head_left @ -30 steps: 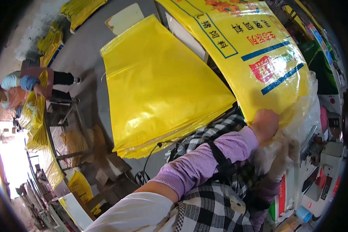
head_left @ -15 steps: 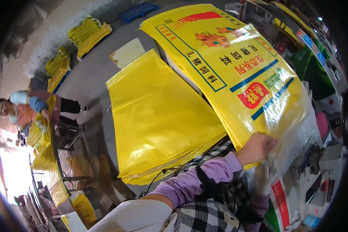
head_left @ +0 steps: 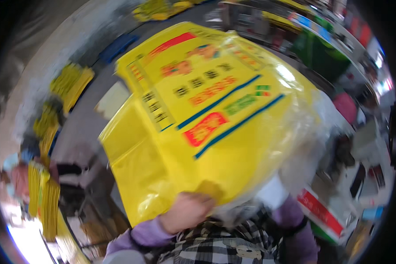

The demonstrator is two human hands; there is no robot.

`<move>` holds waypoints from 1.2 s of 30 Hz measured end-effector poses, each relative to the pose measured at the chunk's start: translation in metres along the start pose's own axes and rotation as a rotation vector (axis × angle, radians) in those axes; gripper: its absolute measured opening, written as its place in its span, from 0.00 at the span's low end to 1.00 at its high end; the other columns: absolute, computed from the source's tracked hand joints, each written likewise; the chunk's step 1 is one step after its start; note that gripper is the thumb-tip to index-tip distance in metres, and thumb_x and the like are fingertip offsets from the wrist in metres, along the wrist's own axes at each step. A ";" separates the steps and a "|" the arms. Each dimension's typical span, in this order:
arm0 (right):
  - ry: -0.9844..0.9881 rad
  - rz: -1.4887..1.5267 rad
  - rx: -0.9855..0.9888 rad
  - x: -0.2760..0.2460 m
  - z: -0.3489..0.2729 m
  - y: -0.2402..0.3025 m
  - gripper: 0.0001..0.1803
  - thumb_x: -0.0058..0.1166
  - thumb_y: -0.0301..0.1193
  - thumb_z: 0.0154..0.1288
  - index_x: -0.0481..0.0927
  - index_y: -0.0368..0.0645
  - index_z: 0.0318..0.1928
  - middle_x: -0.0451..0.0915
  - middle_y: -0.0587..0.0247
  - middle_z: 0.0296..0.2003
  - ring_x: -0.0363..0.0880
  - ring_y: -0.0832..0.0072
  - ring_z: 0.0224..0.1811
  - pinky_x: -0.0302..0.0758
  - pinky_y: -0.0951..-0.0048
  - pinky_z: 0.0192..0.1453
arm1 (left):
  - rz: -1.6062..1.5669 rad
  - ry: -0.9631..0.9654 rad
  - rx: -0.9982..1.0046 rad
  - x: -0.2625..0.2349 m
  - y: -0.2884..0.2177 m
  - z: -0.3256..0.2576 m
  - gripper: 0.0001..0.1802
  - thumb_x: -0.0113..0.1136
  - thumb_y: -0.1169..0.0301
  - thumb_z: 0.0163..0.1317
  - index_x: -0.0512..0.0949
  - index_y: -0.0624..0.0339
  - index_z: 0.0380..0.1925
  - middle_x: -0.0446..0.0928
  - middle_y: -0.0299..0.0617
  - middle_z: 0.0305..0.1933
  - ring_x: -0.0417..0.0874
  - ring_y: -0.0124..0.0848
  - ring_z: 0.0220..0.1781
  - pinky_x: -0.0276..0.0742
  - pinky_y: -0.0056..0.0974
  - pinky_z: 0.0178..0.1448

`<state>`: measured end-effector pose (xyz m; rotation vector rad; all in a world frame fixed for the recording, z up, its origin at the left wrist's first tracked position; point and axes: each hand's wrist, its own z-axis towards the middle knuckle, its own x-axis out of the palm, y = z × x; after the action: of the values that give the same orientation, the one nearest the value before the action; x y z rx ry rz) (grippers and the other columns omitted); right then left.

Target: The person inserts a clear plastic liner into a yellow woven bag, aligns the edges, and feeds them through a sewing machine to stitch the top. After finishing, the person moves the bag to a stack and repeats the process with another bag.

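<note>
We see the left hand (head_left: 187, 212) closed on the lower edge of a big yellow printed sack (head_left: 215, 127), lifted centre-frame; right hand hidden behind it, grip unclear. Yellow stacks (head_left: 68, 86) left, grey floor (head_left: 81, 127) between.

Stacks of yellow bags (head_left: 68, 83) are lying on the grey floor (head_left: 81, 125) at left; a person in pink (head_left: 17, 178) is crouching beside another yellow stack (head_left: 42, 200).

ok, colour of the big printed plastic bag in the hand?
Bright yellow, with red and blue printing; the big printed plastic bag shows only in the head view, blurred.
</note>
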<state>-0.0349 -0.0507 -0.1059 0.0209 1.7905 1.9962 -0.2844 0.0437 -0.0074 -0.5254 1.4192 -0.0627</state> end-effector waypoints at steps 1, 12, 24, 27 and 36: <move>-0.090 -0.037 0.033 -0.059 0.000 -0.039 0.22 0.48 0.34 0.66 0.72 0.42 0.59 0.76 0.54 0.57 0.74 0.64 0.59 0.72 0.57 0.63 | 0.055 -0.026 -0.005 -0.010 0.001 -0.011 0.05 0.56 0.70 0.49 0.70 0.55 0.23 0.72 0.40 0.23 0.78 0.39 0.24 0.72 0.43 0.25; -0.788 -0.501 0.099 -0.176 0.027 -0.046 0.26 0.46 0.28 0.67 0.65 0.33 0.64 0.71 0.51 0.61 0.70 0.63 0.64 0.68 0.68 0.67 | 0.200 -0.336 -0.265 -0.069 0.011 -0.039 0.08 0.62 0.83 0.43 0.77 0.58 0.22 0.72 0.45 0.18 0.72 0.39 0.16 0.69 0.40 0.21; -1.284 -1.036 -0.168 -0.140 -0.012 0.028 0.37 0.68 0.34 0.54 0.68 0.39 0.63 0.64 0.44 0.64 0.63 0.48 0.66 0.60 0.55 0.71 | 0.070 -0.364 -0.417 -0.064 0.029 -0.024 0.10 0.59 0.86 0.37 0.78 0.67 0.24 0.74 0.48 0.22 0.77 0.41 0.22 0.67 0.38 0.26; -0.769 -1.129 -0.390 -0.146 -0.019 0.019 0.23 0.64 0.31 0.56 0.79 0.44 0.53 0.75 0.48 0.54 0.72 0.55 0.59 0.67 0.54 0.66 | 0.027 -0.454 -0.354 -0.068 0.026 -0.012 0.11 0.58 0.88 0.39 0.77 0.71 0.26 0.75 0.51 0.24 0.78 0.41 0.25 0.67 0.36 0.27; -0.670 -0.193 0.218 -0.148 0.060 -0.036 0.09 0.54 0.26 0.61 0.83 0.36 0.39 0.82 0.54 0.30 0.82 0.66 0.31 0.76 0.65 0.42 | 0.344 -0.354 -0.148 -0.092 0.052 -0.019 0.12 0.67 0.80 0.34 0.79 0.61 0.25 0.73 0.45 0.18 0.75 0.44 0.18 0.68 0.42 0.23</move>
<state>0.1282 -0.0426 -0.0887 0.5036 1.4806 1.4160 -0.3318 0.1158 0.0565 -0.3838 1.1529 0.3964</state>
